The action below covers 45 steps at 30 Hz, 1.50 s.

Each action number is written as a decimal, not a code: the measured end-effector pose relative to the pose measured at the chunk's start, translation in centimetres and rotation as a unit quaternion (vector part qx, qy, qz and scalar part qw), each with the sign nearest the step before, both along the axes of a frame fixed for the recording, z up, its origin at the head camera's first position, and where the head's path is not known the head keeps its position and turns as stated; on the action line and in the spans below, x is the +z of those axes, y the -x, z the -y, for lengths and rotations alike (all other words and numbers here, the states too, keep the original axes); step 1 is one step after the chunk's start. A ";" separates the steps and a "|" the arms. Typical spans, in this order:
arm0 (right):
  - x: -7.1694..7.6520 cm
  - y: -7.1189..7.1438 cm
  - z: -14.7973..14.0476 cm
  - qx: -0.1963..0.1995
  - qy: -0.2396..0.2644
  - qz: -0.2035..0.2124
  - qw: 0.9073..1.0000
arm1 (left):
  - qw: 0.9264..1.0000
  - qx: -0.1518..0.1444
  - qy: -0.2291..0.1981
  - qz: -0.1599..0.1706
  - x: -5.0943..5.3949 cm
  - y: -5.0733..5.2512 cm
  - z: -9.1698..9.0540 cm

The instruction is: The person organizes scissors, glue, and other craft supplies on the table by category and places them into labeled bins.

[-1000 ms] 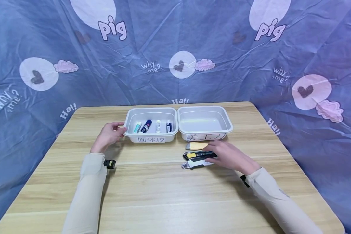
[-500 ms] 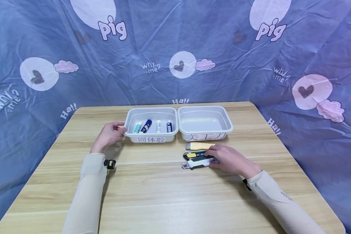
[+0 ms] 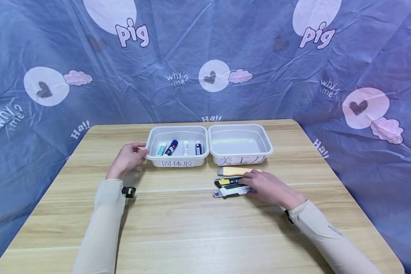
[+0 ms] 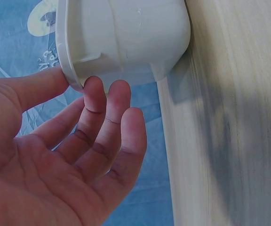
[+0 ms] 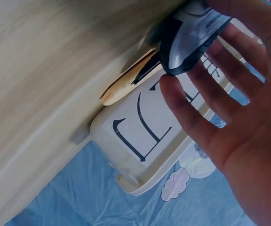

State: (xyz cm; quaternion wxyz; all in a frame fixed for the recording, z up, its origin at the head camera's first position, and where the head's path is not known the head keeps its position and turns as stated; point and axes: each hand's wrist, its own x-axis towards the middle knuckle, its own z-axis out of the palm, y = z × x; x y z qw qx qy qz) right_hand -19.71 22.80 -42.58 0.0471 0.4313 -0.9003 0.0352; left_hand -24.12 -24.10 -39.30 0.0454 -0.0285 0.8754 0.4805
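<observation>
My left hand point(image 3: 126, 160) pinches the left rim of a white plastic box point(image 4: 147, 33), thumb on the rim and fingers curled beneath it. On the table, my right hand point(image 3: 272, 188) holds the rear part of a white-and-black utility knife point(image 3: 238, 190) between thumb and fingers. The blade end points left. Just behind it lies a black-and-yellow utility knife point(image 3: 224, 182), partly covered by the fingers. Farther back, an orange-yellow utility knife point(image 3: 235, 171) with a grey tip lies along the second white box point(image 3: 269, 153).
Several glue sticks point(image 3: 171, 147) lie inside the left box. Both boxes stand side by side at the back of the wooden table point(image 3: 178, 224) and carry printed front labels. A blue printed cloth point(image 3: 171, 99) hangs behind.
My right hand has shifted slightly right and nearer, its fingers settling on the rear of the white-and-black utility knife. My left hand stays at the box rim.
</observation>
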 end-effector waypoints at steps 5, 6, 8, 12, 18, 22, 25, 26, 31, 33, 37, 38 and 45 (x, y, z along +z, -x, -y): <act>0.0 -0.1 0.0 0.005 -0.006 -0.009 1.000 | 1.000 0.002 -0.001 0.002 -0.1 0.0 0.1; 0.0 -0.1 0.0 0.005 -0.006 -0.009 1.000 | 1.000 0.002 -0.002 0.003 -0.1 0.0 0.1; 0.1 -0.1 -0.1 0.005 -0.005 -0.008 1.000 | 1.000 0.003 -0.003 0.004 -0.1 0.0 0.1; 0.5 -0.1 -0.1 0.004 0.002 -0.003 1.000 | 1.000 0.003 -0.002 0.003 -0.1 0.0 0.1; 1.5 0.3 -0.3 0.011 0.025 -0.009 1.000 | 1.000 0.002 -0.002 0.003 -0.2 0.1 0.1; 1.9 0.4 -0.4 0.010 0.034 -0.014 0.999 | 1.000 0.001 -0.002 0.006 -0.2 0.1 0.1; 2.2 0.6 -0.5 0.005 0.041 -0.020 0.999 | 1.000 0.001 -0.003 0.005 -0.1 0.1 0.2; 2.3 0.6 -0.5 0.004 0.046 -0.022 0.999 | 1.000 0.001 -0.003 0.005 -0.1 0.1 0.2; 3.1 1.0 -0.6 0.009 0.065 -0.032 0.997 | 1.000 0.001 -0.006 0.004 -0.1 0.0 0.2; 3.5 1.2 -0.6 0.011 0.071 -0.031 0.997 | 1.000 0.002 -0.008 0.006 -0.1 0.1 0.1; 4.3 1.6 -0.6 0.005 0.076 -0.027 0.997 | 1.000 0.003 -0.009 0.008 0.0 0.1 0.0; 4.4 1.7 -0.6 0.003 0.077 -0.027 0.997 | 1.000 0.003 -0.008 0.008 0.0 0.0 0.0; 5.5 2.4 -0.7 0.001 0.089 -0.033 0.995 | 1.000 0.002 -0.002 0.007 -0.1 0.1 0.1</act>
